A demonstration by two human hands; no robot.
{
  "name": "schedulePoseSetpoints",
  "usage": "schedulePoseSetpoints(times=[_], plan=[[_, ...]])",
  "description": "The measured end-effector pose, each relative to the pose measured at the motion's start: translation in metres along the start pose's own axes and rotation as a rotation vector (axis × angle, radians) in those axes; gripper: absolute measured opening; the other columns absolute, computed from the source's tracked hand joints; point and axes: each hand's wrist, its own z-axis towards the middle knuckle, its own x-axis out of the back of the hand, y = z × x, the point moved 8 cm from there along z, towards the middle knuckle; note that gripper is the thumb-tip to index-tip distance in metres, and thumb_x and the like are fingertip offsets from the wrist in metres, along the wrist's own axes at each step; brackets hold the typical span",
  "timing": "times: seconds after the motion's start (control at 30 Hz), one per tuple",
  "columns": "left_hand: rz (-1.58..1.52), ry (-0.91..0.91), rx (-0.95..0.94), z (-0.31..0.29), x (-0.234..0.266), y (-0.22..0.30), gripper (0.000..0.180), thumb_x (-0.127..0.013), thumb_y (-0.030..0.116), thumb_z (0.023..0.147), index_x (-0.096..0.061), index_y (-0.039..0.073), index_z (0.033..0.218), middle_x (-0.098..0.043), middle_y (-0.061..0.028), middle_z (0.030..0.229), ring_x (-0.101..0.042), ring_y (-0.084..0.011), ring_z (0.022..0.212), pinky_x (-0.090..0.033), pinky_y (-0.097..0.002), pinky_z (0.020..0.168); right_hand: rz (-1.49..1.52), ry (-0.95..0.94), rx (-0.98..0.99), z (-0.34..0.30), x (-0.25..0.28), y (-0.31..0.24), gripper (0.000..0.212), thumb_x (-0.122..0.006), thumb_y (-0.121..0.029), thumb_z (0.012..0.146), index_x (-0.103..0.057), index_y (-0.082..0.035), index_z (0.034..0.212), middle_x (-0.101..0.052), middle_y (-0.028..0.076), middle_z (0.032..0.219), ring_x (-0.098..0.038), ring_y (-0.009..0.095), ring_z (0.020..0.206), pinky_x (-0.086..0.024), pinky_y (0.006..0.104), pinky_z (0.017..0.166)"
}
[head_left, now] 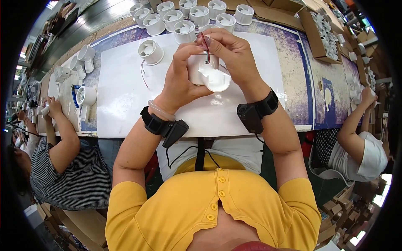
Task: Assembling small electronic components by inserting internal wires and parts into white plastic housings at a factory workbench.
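Rounded white housing (197, 71), cupping left hand (181, 79), thin wires (207, 55)

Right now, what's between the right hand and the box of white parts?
Head view: only white sheet and worn blue mat between right hand and box.

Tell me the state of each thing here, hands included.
Left hand: closed around the white housing.
Right hand: fingers bent beside the wires, exact grip unclear.
White housing: held in the air.
Wires: loose at the housing's upper side.
Lone fan unit: standing, blades up.
Rear fan units: standing grouped, blades up.
White sheet: lying flat.
Carton: open, holding white parts.
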Motion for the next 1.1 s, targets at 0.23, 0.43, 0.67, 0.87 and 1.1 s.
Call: schedulePoseSetpoints(times=[0.23, 0.43, 0.67, 0.87, 1.1], plan=[[0.083, -0.097, 0.044, 0.001, -0.002, -0.006, 0.068, -0.087, 0.016, 0.06, -0.048, 0.007, 0.115, -0.051, -0.013, 0.114, -0.054, -0.028, 0.104, -0.047, -0.0356, 0.086, -0.039, -0.031, -0.046, 0.005, 0.012, -0.017, 0.02, -0.062, -0.016, 0.09, -0.068, -0.003, 0.104, -0.063, 0.006, 0.107, -0.056, 0.017, 0.104, -0.044, 0.0297, 0.091], [0.003, -0.09, 0.085, -0.001, -0.005, -0.013, 0.07, -0.086, 0.016, 0.058, -0.049, 0.006, 0.116, -0.052, -0.0137, 0.114, -0.055, -0.0293, 0.102, -0.048, -0.0361, 0.085, -0.58, -0.278, 0.355, -0.006, -0.012, -0.048, 0.023, -0.059, -0.017, 0.092, -0.064, -0.003, 0.109, -0.065, 0.004, 0.103, -0.055, 0.018, 0.107, -0.043, 0.0324, 0.094], [-0.023, -0.055, 0.194, -0.003, -0.004, -0.02, 0.066, -0.084, 0.012, 0.056, -0.049, 0.006, 0.112, -0.053, -0.0121, 0.112, -0.055, -0.0269, 0.1, -0.047, -0.0337, 0.085, 0.098, -0.145, 0.186, -0.005, -0.011, -0.04, 0.021, -0.053, -0.018, 0.096, -0.064, -0.001, 0.1, -0.064, 0.006, 0.077, -0.061, 0.013, 0.077, -0.047, 0.0306, 0.086], [-0.048, -0.193, 0.177, -0.007, -0.018, -0.018, 0.068, -0.083, 0.012, 0.056, -0.049, 0.006, 0.113, -0.053, -0.0105, 0.11, -0.055, -0.0261, 0.1, -0.047, -0.033, 0.085, 0.085, -0.031, 0.054, 0.001, 0.004, -0.023, 0.023, -0.052, -0.018, 0.097, -0.064, 0.001, 0.099, -0.058, 0.003, 0.064, -0.056, 0.01, 0.063, -0.048, 0.0267, 0.073], [-0.084, -0.122, 0.299, -0.01, -0.014, -0.016, 0.072, -0.085, 0.014, 0.056, -0.045, 0.006, 0.116, -0.053, -0.0096, 0.111, -0.056, -0.0242, 0.102, -0.047, -0.0327, 0.087, 0.124, -0.026, 0.096, 0.004, 0.001, -0.03, 0.024, -0.053, -0.02, 0.097, -0.065, 0.001, 0.101, -0.06, 0.003, 0.068, -0.057, 0.01, 0.067, -0.048, 0.0251, 0.071]])
